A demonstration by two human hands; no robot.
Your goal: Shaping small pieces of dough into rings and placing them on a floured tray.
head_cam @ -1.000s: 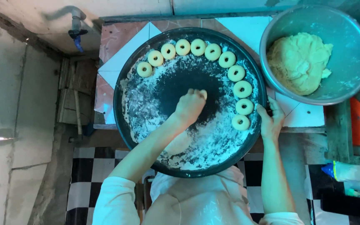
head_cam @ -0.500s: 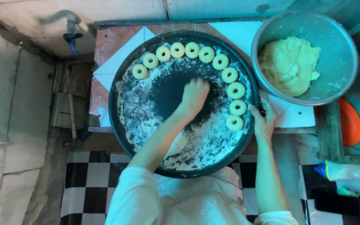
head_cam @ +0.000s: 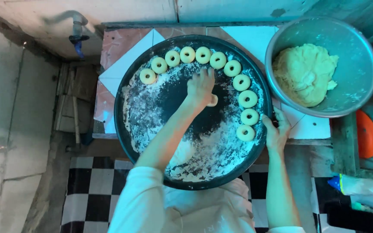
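A large round black tray (head_cam: 128,129), dusted with flour, lies on a small tiled table. Several pale dough rings (head_cam: 248,99) line its far and right edge in an arc. My left hand (head_cam: 200,86) lies palm down on the tray's bare middle, fingers stretched out, pressing on a small piece of dough (head_cam: 213,102) that sticks out under its right side. My right hand (head_cam: 275,132) grips the tray's right rim, next to the nearest ring (head_cam: 245,133).
A metal bowl (head_cam: 350,47) with a big lump of yellow dough (head_cam: 304,73) stands right of the tray. A tap (head_cam: 77,30) sticks out of the wall at the far left. Orange items (head_cam: 367,133) sit at the right edge. Checkered floor below.
My left hand has slid away from me across the tray's middle, and the dough piece now shows beside it. My right hand has stayed on the rim.
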